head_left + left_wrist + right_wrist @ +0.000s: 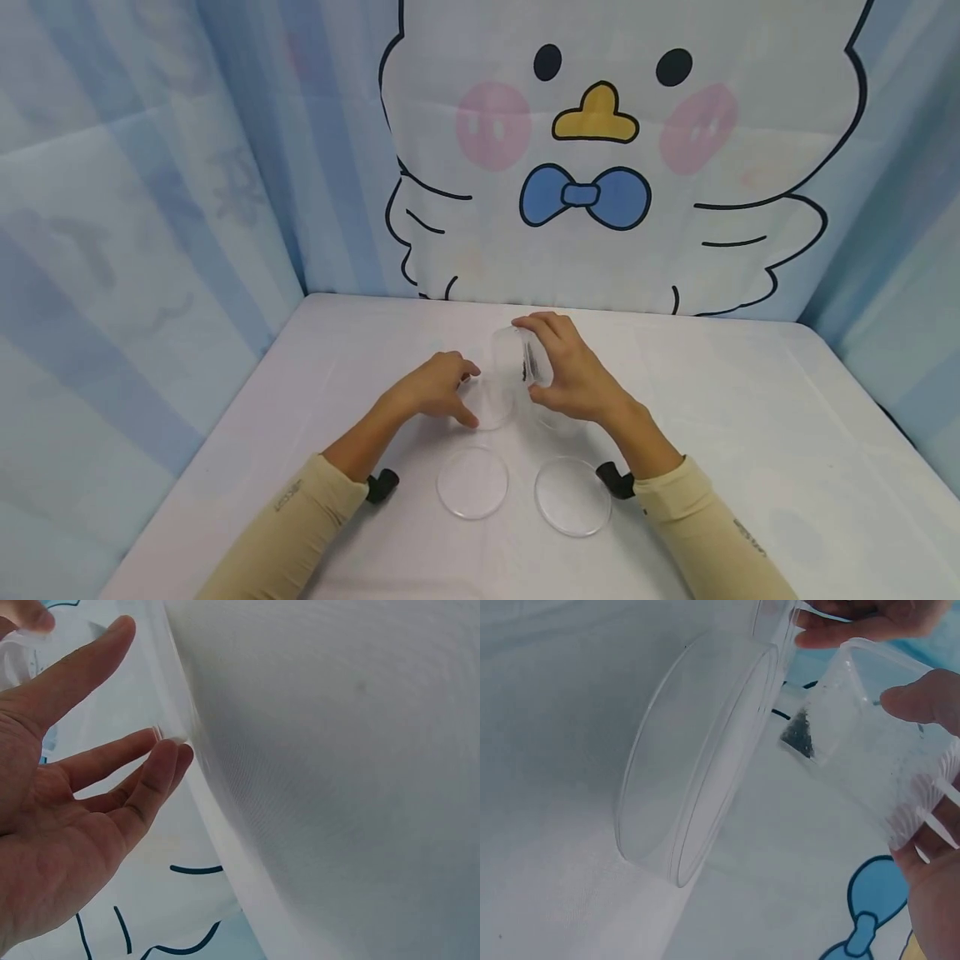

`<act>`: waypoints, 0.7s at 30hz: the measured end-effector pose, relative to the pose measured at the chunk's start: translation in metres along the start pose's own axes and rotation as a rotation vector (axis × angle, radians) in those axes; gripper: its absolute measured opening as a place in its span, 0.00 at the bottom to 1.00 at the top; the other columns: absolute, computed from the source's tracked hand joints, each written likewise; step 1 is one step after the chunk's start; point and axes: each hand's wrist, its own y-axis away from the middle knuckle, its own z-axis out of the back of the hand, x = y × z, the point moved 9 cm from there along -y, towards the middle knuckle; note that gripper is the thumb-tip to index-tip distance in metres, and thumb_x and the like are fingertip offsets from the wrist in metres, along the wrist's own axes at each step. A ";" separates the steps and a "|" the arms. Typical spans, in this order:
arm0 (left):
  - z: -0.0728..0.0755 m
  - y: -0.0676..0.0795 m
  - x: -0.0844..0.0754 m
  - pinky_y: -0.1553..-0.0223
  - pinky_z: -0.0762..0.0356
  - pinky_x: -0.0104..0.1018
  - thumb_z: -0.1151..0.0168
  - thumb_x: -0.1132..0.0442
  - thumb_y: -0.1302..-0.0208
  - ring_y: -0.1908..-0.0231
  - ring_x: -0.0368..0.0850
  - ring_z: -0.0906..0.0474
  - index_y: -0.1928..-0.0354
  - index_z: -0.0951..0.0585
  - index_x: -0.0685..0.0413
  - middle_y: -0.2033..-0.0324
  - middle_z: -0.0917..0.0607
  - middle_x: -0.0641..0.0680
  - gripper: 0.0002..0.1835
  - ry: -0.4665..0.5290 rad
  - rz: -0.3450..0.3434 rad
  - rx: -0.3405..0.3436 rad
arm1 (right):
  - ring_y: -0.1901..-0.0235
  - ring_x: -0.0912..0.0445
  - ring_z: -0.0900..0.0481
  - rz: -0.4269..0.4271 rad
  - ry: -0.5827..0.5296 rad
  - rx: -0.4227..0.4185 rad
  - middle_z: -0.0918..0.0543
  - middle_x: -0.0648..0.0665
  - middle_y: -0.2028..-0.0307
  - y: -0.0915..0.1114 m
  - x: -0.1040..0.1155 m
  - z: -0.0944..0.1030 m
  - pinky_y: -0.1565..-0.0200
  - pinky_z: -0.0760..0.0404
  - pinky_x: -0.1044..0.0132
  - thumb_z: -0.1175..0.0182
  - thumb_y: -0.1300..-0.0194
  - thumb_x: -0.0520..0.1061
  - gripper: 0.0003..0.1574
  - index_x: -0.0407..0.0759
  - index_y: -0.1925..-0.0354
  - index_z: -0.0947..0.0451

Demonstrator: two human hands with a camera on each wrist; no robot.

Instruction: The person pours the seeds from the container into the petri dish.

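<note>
My right hand (573, 367) grips a clear plastic box (847, 776) tilted over the table, thumb on one side and fingers round the other. Small dark grains (801, 735) are gathered in one corner of it. At the back left, my left hand (435, 387) rests by a round clear dish (491, 412), thumb and fingertips spread at its edge. In the left wrist view these fingers (154, 776) are extended, with a sliver of clear rim at the tips. Below the right hand stands another clear dish (679, 761), partly hidden in the head view.
Nearer the front, two clear round dish pieces (472, 483) lie side by side on the white table (750, 417). Dark wrist cameras (617, 481) stick out from the sleeves. Behind the table's back edge hangs a curtain (585, 258) with a cartoon bird.
</note>
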 end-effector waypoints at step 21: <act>0.003 0.001 -0.002 0.42 0.19 0.46 0.14 0.55 0.51 0.46 0.52 0.21 0.34 0.20 0.61 0.46 0.17 0.60 0.42 0.011 -0.013 -0.008 | 0.31 0.47 0.32 0.155 0.179 0.010 0.26 0.43 0.33 -0.005 0.023 -0.016 0.31 0.27 0.45 0.23 0.57 0.31 0.56 0.48 0.29 0.30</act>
